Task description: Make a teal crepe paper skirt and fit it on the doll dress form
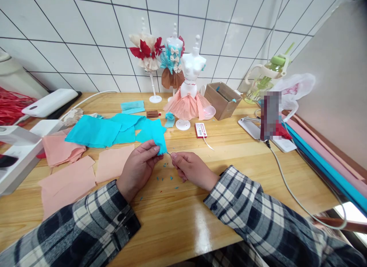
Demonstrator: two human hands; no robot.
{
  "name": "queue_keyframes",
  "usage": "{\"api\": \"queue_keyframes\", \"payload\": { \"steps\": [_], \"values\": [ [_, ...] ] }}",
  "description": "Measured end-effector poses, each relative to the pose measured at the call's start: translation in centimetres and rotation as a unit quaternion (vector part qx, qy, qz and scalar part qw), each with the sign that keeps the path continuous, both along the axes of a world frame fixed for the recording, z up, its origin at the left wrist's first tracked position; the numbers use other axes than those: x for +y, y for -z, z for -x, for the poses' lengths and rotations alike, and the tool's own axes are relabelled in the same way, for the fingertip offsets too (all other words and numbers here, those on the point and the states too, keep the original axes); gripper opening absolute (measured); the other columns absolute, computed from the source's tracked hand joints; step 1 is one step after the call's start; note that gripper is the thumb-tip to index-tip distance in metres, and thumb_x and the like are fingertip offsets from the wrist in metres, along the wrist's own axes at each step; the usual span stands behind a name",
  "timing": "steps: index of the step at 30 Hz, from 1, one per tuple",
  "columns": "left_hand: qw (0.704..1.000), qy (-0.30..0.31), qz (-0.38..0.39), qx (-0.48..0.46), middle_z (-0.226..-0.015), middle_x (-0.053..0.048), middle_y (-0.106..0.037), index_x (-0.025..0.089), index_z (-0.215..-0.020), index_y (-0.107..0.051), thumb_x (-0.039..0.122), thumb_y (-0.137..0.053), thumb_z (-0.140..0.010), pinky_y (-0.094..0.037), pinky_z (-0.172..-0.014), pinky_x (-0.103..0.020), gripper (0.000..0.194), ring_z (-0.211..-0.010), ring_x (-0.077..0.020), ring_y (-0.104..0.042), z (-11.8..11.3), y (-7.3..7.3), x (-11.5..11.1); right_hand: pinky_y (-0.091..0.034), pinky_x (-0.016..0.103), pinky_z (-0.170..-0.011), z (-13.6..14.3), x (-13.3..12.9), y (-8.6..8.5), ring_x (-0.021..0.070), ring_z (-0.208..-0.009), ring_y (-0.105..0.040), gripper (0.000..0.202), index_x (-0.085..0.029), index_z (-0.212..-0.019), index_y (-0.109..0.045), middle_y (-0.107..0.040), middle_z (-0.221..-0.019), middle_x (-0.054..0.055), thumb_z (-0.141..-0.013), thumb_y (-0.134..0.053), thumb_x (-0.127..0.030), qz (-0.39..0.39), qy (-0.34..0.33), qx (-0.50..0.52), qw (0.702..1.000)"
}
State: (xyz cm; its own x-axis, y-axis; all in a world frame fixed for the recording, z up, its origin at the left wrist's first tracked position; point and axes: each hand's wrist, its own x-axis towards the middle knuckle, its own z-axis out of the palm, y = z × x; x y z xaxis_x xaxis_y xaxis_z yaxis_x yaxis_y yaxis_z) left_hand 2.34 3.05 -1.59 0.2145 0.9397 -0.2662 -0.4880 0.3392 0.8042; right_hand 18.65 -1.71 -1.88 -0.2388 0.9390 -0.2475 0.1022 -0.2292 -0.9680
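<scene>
At left, the working room is bounded by peach sheets (69,181) and turquoise sheets (94,130); at lower centre, the near edge of the wooden table (197,225) is shown, and at right the space is crossed by a cable (282,181). Right of upper centre, a turquoise scrap (234,100) is seen at the rim of the open cardboard box (219,102); farther right, a straw is held in the green-lidded bottle (259,83). At frame centre, the turquoise piece (160,135) is pinched between thumb and fingers of the left hand (143,158), its fringed edge lowermost. Beside it, a thin item (169,153), too small to identify, is gripped by the right hand (186,165).
</scene>
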Motion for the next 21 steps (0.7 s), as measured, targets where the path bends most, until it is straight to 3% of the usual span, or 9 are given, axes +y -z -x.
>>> {"api": "queue_keyframes", "payload": {
  "steps": [12, 16, 19, 21],
  "values": [
    [1.0, 0.006, -0.007, 0.0, -0.071, 0.003, -0.069, 0.018, -0.074, -0.07, 0.016, -0.083, -0.058, -0.054, -0.064, -0.021, 0.021, -0.065, -0.0095, -0.063, 0.0, 0.0, 0.0, -0.034, 0.02, -0.041, 0.1, 0.0, -0.2, 0.0074, -0.04, -0.039, 0.048, -0.021, -0.065, -0.04, -0.041, -0.047, -0.007, -0.088, -0.043, -0.062, -0.01, -0.006, -0.023, 1.0],
    [1.0, 0.008, -0.013, 0.007, -0.072, 0.003, -0.069, 0.017, -0.075, -0.069, 0.017, -0.083, -0.061, -0.054, -0.066, -0.021, 0.02, -0.067, -0.0094, -0.063, 0.0, 0.1, 0.0, -0.036, 0.022, -0.043, -0.1, 0.0, -0.1, 0.0085, -0.041, -0.036, 0.047, -0.021, -0.068, -0.043, -0.04, -0.049, -0.007, -0.09, -0.039, -0.062, -0.01, 0.03, -0.011, 0.999],
    [1.0, 0.012, -0.016, 0.012, -0.075, 0.003, -0.07, 0.018, -0.078, -0.069, 0.018, -0.082, -0.064, -0.054, -0.069, -0.021, 0.019, -0.07, -0.0098, -0.064, 0.1, 0.2, 0.1, -0.034, 0.023, -0.051, -1.1, 0.5, -0.3, 0.0104, -0.051, -0.044, 0.045, -0.02, -0.073, -0.052, -0.048, -0.056, -0.004, -0.092, -0.04, -0.058, -0.114, 0.082, -0.125, 0.982],
    [0.999, 0.018, -0.02, 0.018, -0.077, 0.002, -0.07, 0.018, -0.078, -0.069, 0.018, -0.082, -0.065, -0.053, -0.07, -0.021, 0.018, -0.072, -0.0099, -0.064, 0.1, 0.3, 0.1, -0.032, 0.025, -0.057, -2.3, 1.2, -0.5, 0.0125, -0.06, -0.048, 0.04, -0.02, -0.077, -0.058, -0.055, -0.065, -0.001, -0.092, -0.044, -0.055, -0.195, 0.089, -0.253, 0.944]
  ]
}}
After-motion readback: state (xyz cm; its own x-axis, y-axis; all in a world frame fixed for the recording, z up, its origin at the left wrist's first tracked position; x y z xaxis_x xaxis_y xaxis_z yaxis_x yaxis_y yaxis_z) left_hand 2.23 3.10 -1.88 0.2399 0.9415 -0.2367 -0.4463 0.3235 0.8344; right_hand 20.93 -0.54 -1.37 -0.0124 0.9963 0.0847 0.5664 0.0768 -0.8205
